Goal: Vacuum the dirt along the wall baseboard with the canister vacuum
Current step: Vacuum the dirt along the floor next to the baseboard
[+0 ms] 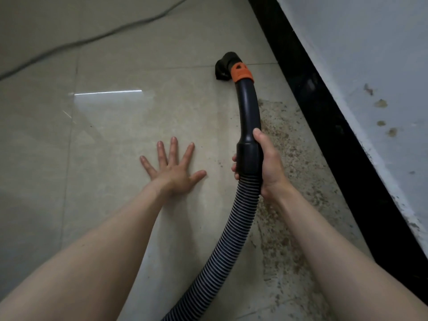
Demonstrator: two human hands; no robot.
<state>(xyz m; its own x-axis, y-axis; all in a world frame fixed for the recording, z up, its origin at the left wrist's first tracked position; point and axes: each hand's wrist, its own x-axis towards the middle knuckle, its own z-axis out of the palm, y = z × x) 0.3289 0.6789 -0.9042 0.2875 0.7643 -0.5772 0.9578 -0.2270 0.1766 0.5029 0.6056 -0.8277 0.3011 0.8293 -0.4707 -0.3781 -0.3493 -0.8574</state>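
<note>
My right hand (pixel 266 167) grips the black curved handle tube (pixel 249 117) of the vacuum, just above where the ribbed hose (pixel 234 230) joins it. An orange collar (pixel 242 74) links the tube to a small black nozzle (pixel 225 66) that rests on the tile floor, left of the black baseboard (pixel 328 117). A band of sandy brown dirt (pixel 294 172) lies along the baseboard, from near the tube down toward me. My left hand (pixel 172 169) lies flat on the floor with fingers spread, to the left of the hose.
A grey power cord (pixel 88 40) runs across the floor at the upper left. The white wall (pixel 370 54) above the baseboard carries brown stains. Glossy beige tiles (pixel 111 140) spread out to the left.
</note>
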